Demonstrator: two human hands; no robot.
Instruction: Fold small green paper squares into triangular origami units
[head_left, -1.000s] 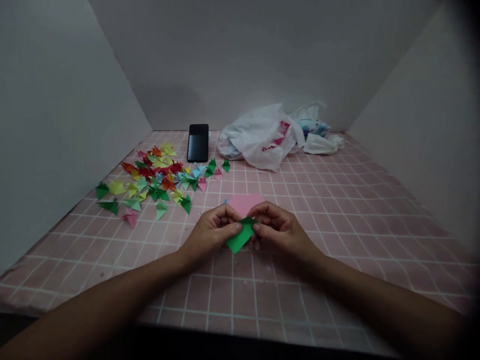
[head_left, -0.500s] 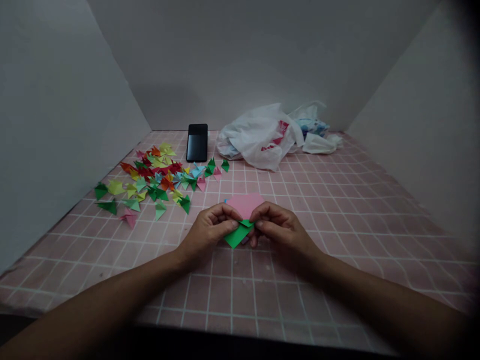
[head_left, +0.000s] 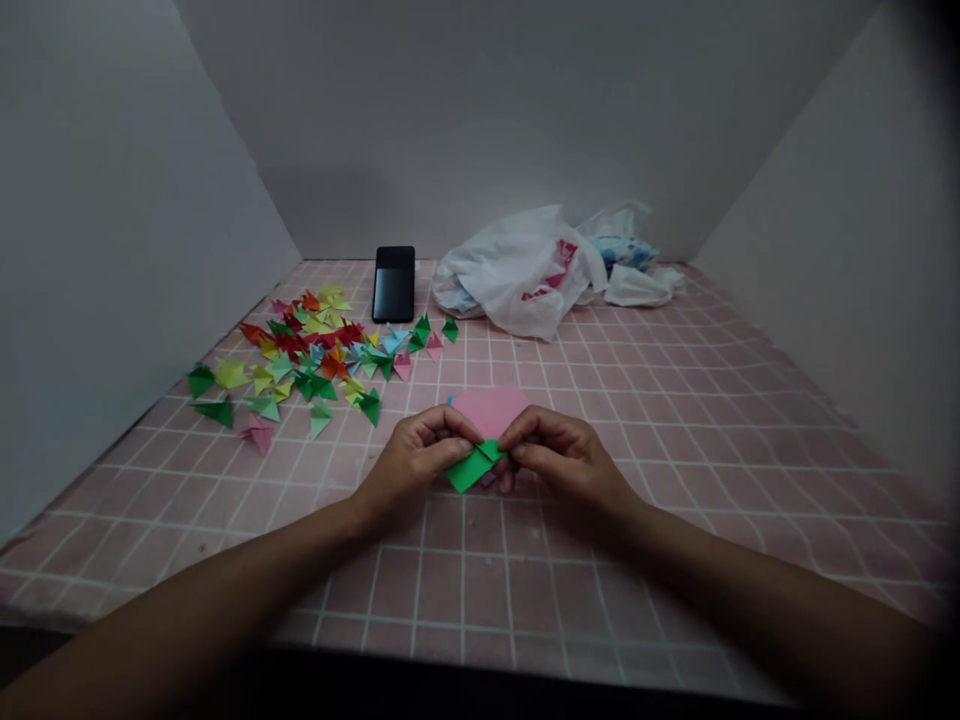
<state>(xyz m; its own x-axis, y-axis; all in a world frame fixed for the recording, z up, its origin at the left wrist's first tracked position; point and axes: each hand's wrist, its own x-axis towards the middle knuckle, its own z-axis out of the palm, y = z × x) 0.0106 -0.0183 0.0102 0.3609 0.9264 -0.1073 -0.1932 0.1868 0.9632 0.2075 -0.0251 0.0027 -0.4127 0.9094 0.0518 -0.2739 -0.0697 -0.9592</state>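
Observation:
A small green paper [head_left: 469, 467] is pinched between both of my hands just above the pink tiled tabletop [head_left: 675, 470]. My left hand [head_left: 414, 460] grips its left side with thumb and fingers. The right end is folded under the fingers of my right hand [head_left: 559, 455]. Just behind my fingers lies a pink paper sheet [head_left: 489, 408] with a blue edge showing beneath it.
Several folded paper triangles [head_left: 307, 360] in green, yellow, red, pink and blue are scattered at the left. A black phone [head_left: 394, 283] lies at the back. White plastic bags [head_left: 525, 268] sit back right. Grey walls [head_left: 112, 250] close in on three sides.
The green paper has become more compact: its right corner has been folded in, and less of it sticks out below my fingers. Both hands stayed nearly in place.

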